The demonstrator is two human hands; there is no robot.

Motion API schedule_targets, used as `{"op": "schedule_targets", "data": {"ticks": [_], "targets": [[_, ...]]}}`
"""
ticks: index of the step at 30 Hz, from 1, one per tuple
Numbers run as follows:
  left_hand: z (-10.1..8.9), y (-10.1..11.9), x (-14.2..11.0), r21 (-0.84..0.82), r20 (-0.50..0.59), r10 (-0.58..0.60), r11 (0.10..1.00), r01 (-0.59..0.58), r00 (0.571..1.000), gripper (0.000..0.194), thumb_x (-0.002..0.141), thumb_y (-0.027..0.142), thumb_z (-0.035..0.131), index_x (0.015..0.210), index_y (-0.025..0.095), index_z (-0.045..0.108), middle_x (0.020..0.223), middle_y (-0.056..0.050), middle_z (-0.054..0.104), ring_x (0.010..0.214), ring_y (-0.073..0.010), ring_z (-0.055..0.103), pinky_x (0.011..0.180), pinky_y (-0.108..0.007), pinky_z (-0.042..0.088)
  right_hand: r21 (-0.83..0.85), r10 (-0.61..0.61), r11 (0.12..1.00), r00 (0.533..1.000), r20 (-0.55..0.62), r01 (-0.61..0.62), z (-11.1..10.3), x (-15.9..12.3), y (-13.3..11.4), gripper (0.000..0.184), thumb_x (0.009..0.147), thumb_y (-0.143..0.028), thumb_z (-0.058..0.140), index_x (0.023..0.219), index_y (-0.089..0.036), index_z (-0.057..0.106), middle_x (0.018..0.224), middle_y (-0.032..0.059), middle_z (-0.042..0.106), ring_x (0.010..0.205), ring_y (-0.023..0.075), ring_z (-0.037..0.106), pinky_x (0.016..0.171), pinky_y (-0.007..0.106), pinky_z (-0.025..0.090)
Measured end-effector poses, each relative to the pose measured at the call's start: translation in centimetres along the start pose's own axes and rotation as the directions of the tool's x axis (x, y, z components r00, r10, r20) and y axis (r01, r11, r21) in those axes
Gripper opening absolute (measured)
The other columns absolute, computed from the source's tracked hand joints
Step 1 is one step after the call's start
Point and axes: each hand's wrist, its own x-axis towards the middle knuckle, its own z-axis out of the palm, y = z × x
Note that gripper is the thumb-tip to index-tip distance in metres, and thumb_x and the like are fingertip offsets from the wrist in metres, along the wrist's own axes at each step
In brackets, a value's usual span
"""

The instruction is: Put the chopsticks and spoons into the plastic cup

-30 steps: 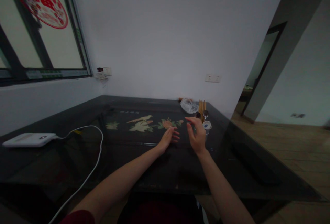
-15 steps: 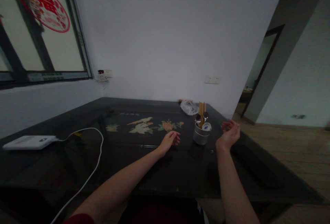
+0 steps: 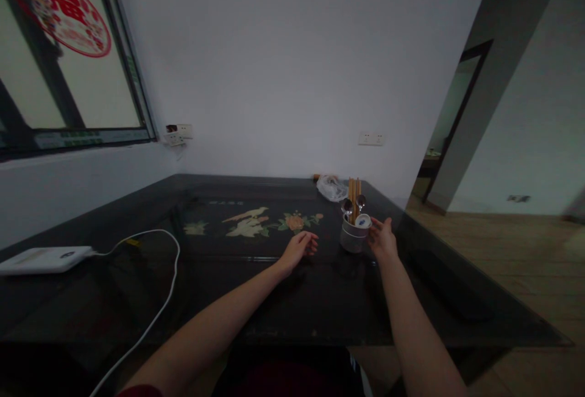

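A grey utensil holder (image 3: 353, 239) stands upright on the dark table (image 3: 320, 299), right of centre. In it are wooden chopsticks (image 3: 354, 193), metal spoons (image 3: 361, 202) and a white ceramic piece with a blue mark (image 3: 363, 221), perhaps a spoon. My right hand (image 3: 382, 239) is at the holder's right side, fingers spread, thumb up and nothing gripped. Whether its fingertips touch the holder I cannot tell. My left hand (image 3: 299, 250) rests palm inward left of the holder, just in front of a painted flower, its fingers loosely bent and holding nothing.
A crumpled clear plastic bag (image 3: 332, 188) lies behind the holder near the wall. At the left is a white power bank (image 3: 46, 260) with a white cable (image 3: 171, 287) running off the front edge. A dark flat object (image 3: 450, 284) lies at the right.
My right hand has moved left, from apart at the right to beside the holder's rim, its fingers now pointing toward it. My left hand stays in place. The view has shifted slightly.
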Motion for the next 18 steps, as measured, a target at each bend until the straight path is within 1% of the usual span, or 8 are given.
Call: {"op": "schedule_targets", "data": {"ticks": [3, 5, 10, 15, 18], "targets": [[0.0, 0.1, -0.1, 0.005, -0.003, -0.003, 1.0, 0.003, 1.0, 0.038, 0.082, 0.05, 0.052, 0.09, 0.013, 0.06, 0.077, -0.003, 0.057, 0.065, -0.01, 0.056, 0.06, -0.022, 0.043, -0.03, -0.009, 0.999, 0.999, 0.044, 0.011, -0.1, 0.2, 0.3, 0.052, 0.086, -0.062, 0.031, 0.084, -0.02, 0.061, 0.059, -0.0014, 0.06, 0.052, 0.0138, 0.055, 0.053, 0.026, 0.04], [0.1, 0.2, -0.2, 0.007, -0.005, -0.006, 1.0, 0.006, 1.0, 0.038, 0.082, 0.05, 0.052, 0.089, 0.013, 0.06, 0.077, -0.003, 0.058, 0.065, -0.0099, 0.055, 0.06, -0.022, 0.043, -0.04, -0.015, 0.999, 0.998, 0.056, 0.017, -0.2, 0.4, 0.6, 0.052, 0.085, -0.064, 0.031, 0.085, -0.02, 0.06, 0.06, -0.0009, 0.062, 0.053, 0.0142, 0.056, 0.053, 0.026, 0.041], [0.1, 0.2, -0.1, 0.005, -0.003, -0.01, 1.0, 0.01, 1.0, 0.036, 0.083, 0.048, 0.051, 0.088, 0.013, 0.059, 0.076, -0.003, 0.057, 0.064, -0.0098, 0.055, 0.059, -0.022, 0.043, -0.062, 0.011, 0.998, 1.0, 0.017, -0.01, 0.2, 0.9, 1.5, 0.05, 0.086, -0.062, 0.034, 0.081, -0.019, 0.059, 0.057, -0.0014, 0.061, 0.05, 0.0138, 0.055, 0.049, 0.025, 0.041], [0.0, 0.2, 0.0, 0.005, 0.0, -0.006, 1.0, 0.006, 1.0, 0.038, 0.082, 0.049, 0.052, 0.088, 0.013, 0.059, 0.075, -0.003, 0.057, 0.064, -0.0097, 0.055, 0.059, -0.022, 0.043, -0.024, 0.001, 1.0, 1.0, -0.021, -0.001, 1.1, 1.0, 2.2, 0.041, 0.084, -0.058, 0.045, 0.077, -0.019, 0.059, 0.059, 0.0005, 0.063, 0.058, 0.016, 0.062, 0.052, 0.026, 0.049], [0.0, 0.1, -0.1, 0.009, 0.003, 0.008, 1.0, -0.008, 1.0, 0.041, 0.081, 0.052, 0.053, 0.09, 0.013, 0.059, 0.077, -0.004, 0.057, 0.065, -0.0099, 0.055, 0.06, -0.022, 0.043, -0.007, 0.004, 1.0, 1.0, -0.009, -0.004, 1.4, 0.8, 2.4, 0.039, 0.086, -0.055, 0.045, 0.076, -0.02, 0.058, 0.062, 0.0009, 0.064, 0.06, 0.0149, 0.063, 0.053, 0.025, 0.051]]}}
